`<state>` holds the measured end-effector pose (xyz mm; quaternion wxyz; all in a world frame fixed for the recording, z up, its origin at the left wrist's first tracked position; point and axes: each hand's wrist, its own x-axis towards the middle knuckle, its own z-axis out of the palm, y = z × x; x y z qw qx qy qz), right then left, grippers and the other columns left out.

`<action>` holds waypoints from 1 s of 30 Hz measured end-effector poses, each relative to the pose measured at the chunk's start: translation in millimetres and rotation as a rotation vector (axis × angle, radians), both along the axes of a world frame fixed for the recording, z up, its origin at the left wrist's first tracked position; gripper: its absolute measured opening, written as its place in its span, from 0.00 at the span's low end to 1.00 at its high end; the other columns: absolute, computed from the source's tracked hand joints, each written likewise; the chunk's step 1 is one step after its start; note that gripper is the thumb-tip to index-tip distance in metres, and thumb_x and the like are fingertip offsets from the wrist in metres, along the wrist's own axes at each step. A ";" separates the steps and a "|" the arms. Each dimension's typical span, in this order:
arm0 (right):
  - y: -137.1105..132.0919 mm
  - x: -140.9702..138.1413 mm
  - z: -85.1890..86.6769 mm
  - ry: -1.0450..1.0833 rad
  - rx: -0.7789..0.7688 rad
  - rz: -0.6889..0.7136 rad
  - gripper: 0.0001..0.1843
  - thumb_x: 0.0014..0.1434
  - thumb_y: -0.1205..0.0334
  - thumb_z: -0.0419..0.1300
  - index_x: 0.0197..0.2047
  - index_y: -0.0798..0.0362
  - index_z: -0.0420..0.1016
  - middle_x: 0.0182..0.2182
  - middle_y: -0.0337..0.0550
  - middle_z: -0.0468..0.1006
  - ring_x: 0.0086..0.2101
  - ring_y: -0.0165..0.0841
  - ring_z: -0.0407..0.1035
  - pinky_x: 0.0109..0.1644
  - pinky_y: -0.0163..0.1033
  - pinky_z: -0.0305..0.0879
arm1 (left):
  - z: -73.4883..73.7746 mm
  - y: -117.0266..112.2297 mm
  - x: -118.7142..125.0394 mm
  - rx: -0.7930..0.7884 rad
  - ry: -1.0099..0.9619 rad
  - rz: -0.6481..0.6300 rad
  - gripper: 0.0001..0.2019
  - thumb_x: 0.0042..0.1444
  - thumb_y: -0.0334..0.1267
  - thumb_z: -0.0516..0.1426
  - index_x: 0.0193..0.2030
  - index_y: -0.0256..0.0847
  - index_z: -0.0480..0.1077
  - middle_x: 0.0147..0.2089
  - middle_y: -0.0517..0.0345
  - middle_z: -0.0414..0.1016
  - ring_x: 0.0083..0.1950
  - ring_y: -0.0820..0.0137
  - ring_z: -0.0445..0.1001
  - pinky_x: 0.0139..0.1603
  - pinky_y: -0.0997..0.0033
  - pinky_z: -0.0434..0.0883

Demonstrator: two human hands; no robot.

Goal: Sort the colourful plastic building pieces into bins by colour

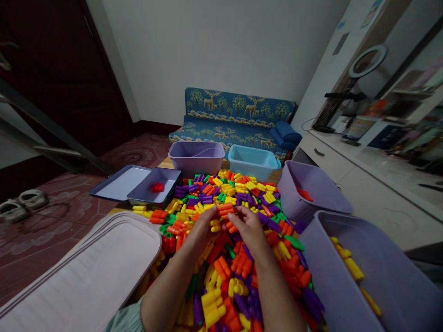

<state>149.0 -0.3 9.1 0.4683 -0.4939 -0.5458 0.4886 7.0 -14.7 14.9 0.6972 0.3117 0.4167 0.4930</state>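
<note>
My left hand [203, 223] and my right hand [249, 227] meet above a heap of bullet-shaped plastic building blocks [238, 186]. Between their fingertips is an orange building block [225, 210], pinched from both sides. Just under the fingers of my left hand shows a yellow block [215, 226]; whether it is touched I cannot tell. Another orange block [232, 228] lies close below my right thumb. Around both forearms the heap continues in yellow, orange, red, purple and green pieces.
A purple bin [197, 144] and a light-blue bin [254, 173] stand at the back. Two lilac bins, one with red pieces [304, 193], one with yellow pieces [353, 267], line the right. A hinged tin [154, 171] holds red pieces. Pale lids [93, 267] lie left.
</note>
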 end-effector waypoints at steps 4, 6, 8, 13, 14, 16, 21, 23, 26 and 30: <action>1.3 0.3 -1.8 -0.173 0.074 -0.069 0.15 0.50 0.54 0.62 0.38 0.54 0.76 0.31 0.42 0.80 0.30 0.35 0.73 0.32 0.38 0.69 | -1.0 -1.1 -0.7 0.102 0.093 -0.061 0.24 0.52 0.58 0.58 0.43 0.39 0.73 0.30 0.59 0.72 0.28 0.75 0.70 0.26 0.79 0.62; 0.0 0.8 2.3 -0.228 0.126 -0.073 0.13 0.50 0.57 0.61 0.38 0.53 0.77 0.33 0.42 0.80 0.32 0.35 0.73 0.36 0.39 0.70 | -3.1 0.2 -0.1 0.217 0.189 -0.027 0.21 0.51 0.54 0.61 0.44 0.39 0.74 0.31 0.59 0.74 0.30 0.75 0.70 0.31 0.78 0.65; -2.2 0.6 7.1 -0.278 0.191 -0.066 0.10 0.50 0.60 0.61 0.37 0.53 0.76 0.34 0.43 0.79 0.36 0.36 0.72 0.41 0.40 0.69 | -5.0 1.8 0.2 0.323 0.244 0.015 0.20 0.52 0.51 0.61 0.45 0.38 0.75 0.35 0.57 0.77 0.35 0.71 0.73 0.39 0.75 0.69; -6.5 -0.7 11.8 -0.314 0.177 -0.102 0.15 0.48 0.63 0.62 0.41 0.52 0.73 0.38 0.43 0.79 0.36 0.36 0.74 0.41 0.40 0.70 | -5.3 2.6 -3.7 0.513 0.488 0.063 0.17 0.58 0.47 0.57 0.48 0.39 0.74 0.47 0.51 0.78 0.49 0.62 0.74 0.53 0.68 0.67; -6.9 -0.9 11.5 -0.299 0.164 -0.095 0.18 0.48 0.64 0.62 0.45 0.51 0.72 0.41 0.44 0.78 0.36 0.35 0.74 0.40 0.40 0.70 | -4.8 2.2 -4.8 0.546 0.558 0.065 0.16 0.59 0.47 0.56 0.48 0.39 0.74 0.47 0.51 0.77 0.50 0.62 0.73 0.53 0.67 0.67; -7.2 -0.9 10.5 -0.290 0.180 -0.060 0.24 0.48 0.65 0.62 0.51 0.49 0.70 0.47 0.45 0.77 0.40 0.35 0.74 0.43 0.40 0.71 | -4.2 1.5 -6.5 0.597 0.673 0.051 0.16 0.62 0.46 0.53 0.46 0.39 0.74 0.45 0.51 0.78 0.46 0.63 0.74 0.49 0.68 0.68; -7.3 2.3 11.2 -0.381 0.256 0.004 0.21 0.51 0.65 0.61 0.50 0.50 0.75 0.49 0.46 0.77 0.50 0.38 0.71 0.57 0.46 0.65 | -3.2 1.4 -7.7 0.660 0.865 0.077 0.14 0.62 0.44 0.52 0.36 0.39 0.74 0.35 0.55 0.76 0.37 0.67 0.73 0.38 0.72 0.66; -8.6 4.5 13.2 -0.393 0.262 0.023 0.22 0.51 0.65 0.61 0.51 0.51 0.75 0.50 0.47 0.77 0.51 0.39 0.70 0.58 0.47 0.64 | -1.9 1.8 -8.0 0.678 0.902 0.106 0.12 0.61 0.43 0.54 0.35 0.39 0.74 0.34 0.56 0.76 0.37 0.67 0.73 0.38 0.73 0.65; -11.6 7.7 16.7 -0.361 0.232 0.080 0.22 0.52 0.63 0.61 0.52 0.51 0.73 0.50 0.46 0.77 0.51 0.39 0.71 0.57 0.46 0.66 | 1.0 2.1 -8.6 0.676 0.902 0.147 0.10 0.58 0.41 0.56 0.37 0.39 0.76 0.36 0.55 0.79 0.39 0.66 0.75 0.40 0.72 0.67; -14.8 9.8 19.4 -0.306 0.142 0.145 0.20 0.52 0.61 0.61 0.50 0.51 0.73 0.45 0.45 0.79 0.45 0.38 0.74 0.49 0.43 0.70 | 4.1 1.0 -7.7 0.687 0.865 0.191 0.09 0.57 0.39 0.58 0.40 0.37 0.77 0.38 0.53 0.80 0.41 0.66 0.77 0.42 0.71 0.70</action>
